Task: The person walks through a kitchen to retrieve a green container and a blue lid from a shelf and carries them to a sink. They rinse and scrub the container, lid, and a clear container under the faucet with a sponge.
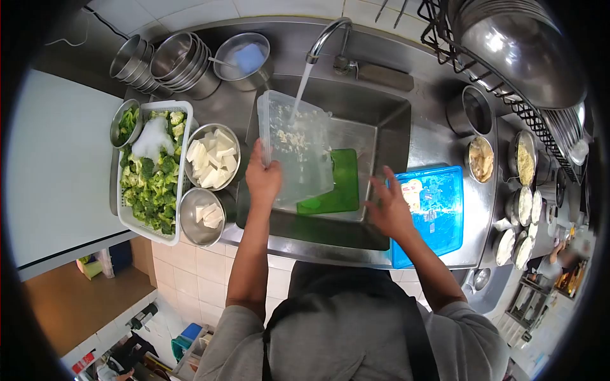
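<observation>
Translucent plastic, the container (pixel 298 159) is tilted over the sink (pixel 393 127), under water running from the tap (pixel 327 28). My left hand (pixel 264 181) grips its near left edge; my right hand (pixel 389 206) is empty, fingers spread, near the blue tray (pixel 445 216) on the bench (pixel 427 146). Pale bits cling inside the container, and something green (pixel 346 184) lies in the sink beyond its lower right corner. I'd judge it light and fairly stiff but slippery when wet, heavier with pooled water, so opposite rims would give me the surest hold. I can make out no brand or lettering on it; a pale patch on the blue tray is illegible.
</observation>
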